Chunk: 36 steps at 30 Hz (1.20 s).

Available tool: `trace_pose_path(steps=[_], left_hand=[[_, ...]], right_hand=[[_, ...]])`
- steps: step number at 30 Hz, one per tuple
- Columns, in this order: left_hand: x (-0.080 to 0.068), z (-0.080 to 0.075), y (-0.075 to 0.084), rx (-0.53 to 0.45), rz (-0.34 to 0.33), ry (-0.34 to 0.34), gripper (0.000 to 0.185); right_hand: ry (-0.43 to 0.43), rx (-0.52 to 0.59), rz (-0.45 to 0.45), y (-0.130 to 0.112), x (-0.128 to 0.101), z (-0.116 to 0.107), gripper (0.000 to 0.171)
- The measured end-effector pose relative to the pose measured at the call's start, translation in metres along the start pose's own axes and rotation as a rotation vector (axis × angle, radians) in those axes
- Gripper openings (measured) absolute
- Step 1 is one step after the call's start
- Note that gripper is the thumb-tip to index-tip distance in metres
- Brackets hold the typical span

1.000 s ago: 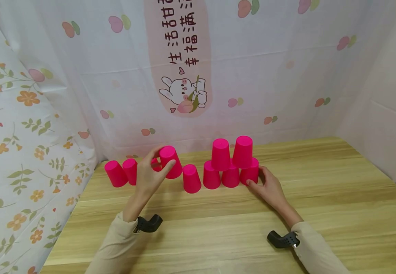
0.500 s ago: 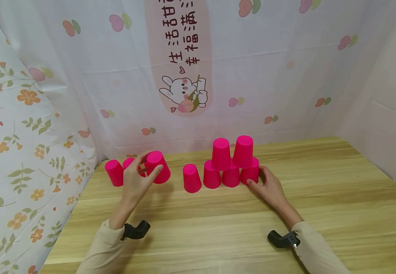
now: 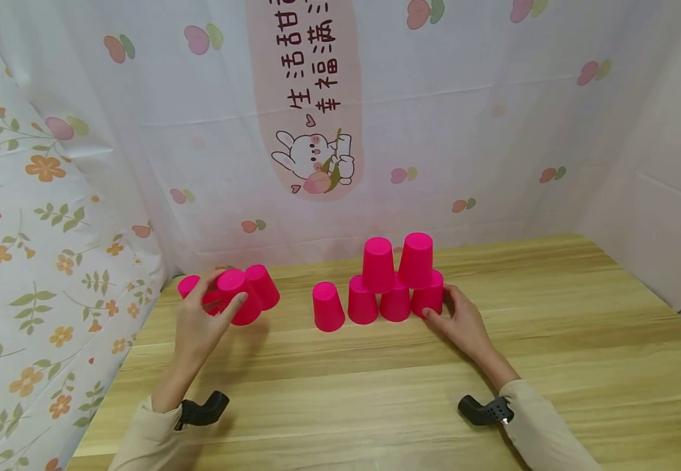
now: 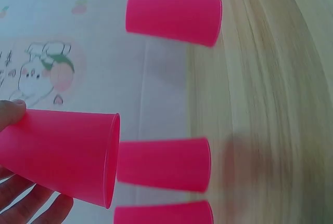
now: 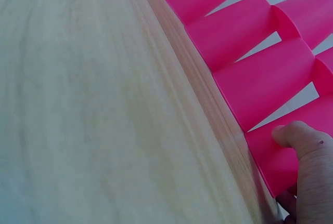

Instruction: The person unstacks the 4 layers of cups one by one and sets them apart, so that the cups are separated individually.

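Head view: left hand [image 3: 201, 322] grips a pink cup [image 3: 238, 297], inverted and tilted, thumb and fingers curled round its wall, lifted clear of the worktop [image 3: 375, 379]. Since a second ago this hand and cup have travelled leftward, from beside the lone cup [image 3: 328, 306] to the left group. Left group: one cup [image 3: 262, 286] just behind the held one, another [image 3: 188, 286] partly hidden by the hand. Lone cup: upside down, unchanged, well apart from the held cup. Stack [image 3: 397, 278]: three cups below, two above, unchanged. Right hand [image 3: 460, 320]: fingers curved against the stack's rightmost bottom cup [image 3: 429, 296], thumb on its wall near the base, position as before. Left wrist view: held cup [image 4: 62, 156] off the worktop, rim free, fingertips [image 4: 11, 114] at its closed end.
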<state>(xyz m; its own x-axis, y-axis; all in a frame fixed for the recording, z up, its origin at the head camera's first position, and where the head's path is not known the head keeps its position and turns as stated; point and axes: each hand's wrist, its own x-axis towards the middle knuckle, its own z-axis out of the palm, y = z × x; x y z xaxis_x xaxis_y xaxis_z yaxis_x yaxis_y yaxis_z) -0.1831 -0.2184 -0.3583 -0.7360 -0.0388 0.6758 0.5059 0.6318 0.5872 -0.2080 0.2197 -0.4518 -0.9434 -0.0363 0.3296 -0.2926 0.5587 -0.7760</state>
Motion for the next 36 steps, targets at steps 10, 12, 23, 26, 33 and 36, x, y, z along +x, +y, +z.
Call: trace_pose_path(steps=[10, 12, 23, 26, 33, 36], left_hand=[[-0.008, -0.024, -0.013, 0.067, -0.096, 0.066, 0.050], [-0.010, -0.027, -0.016, 0.061, -0.104, 0.078, 0.051], [-0.023, -0.047, -0.033, 0.077, -0.161, 0.094, 0.051], [-0.026, -0.051, -0.038, 0.094, -0.186, 0.104, 0.049], [-0.032, -0.059, -0.048, 0.140, -0.211, 0.124, 0.049], [-0.034, -0.060, -0.052, 0.162, -0.209, 0.115, 0.048]], right_hand=[[0.012, -0.014, -0.012, 0.000, 0.002, 0.000, 0.057], [0.011, -0.010, -0.012, 0.000, 0.003, 0.000, 0.057], [0.001, -0.010, 0.009, 0.000, 0.003, 0.001, 0.057], [0.002, -0.012, 0.011, 0.000, 0.002, 0.001, 0.057], [-0.005, -0.015, 0.017, 0.000, 0.001, 0.001, 0.057], [-0.004, -0.018, 0.020, 0.001, 0.001, 0.001, 0.058]])
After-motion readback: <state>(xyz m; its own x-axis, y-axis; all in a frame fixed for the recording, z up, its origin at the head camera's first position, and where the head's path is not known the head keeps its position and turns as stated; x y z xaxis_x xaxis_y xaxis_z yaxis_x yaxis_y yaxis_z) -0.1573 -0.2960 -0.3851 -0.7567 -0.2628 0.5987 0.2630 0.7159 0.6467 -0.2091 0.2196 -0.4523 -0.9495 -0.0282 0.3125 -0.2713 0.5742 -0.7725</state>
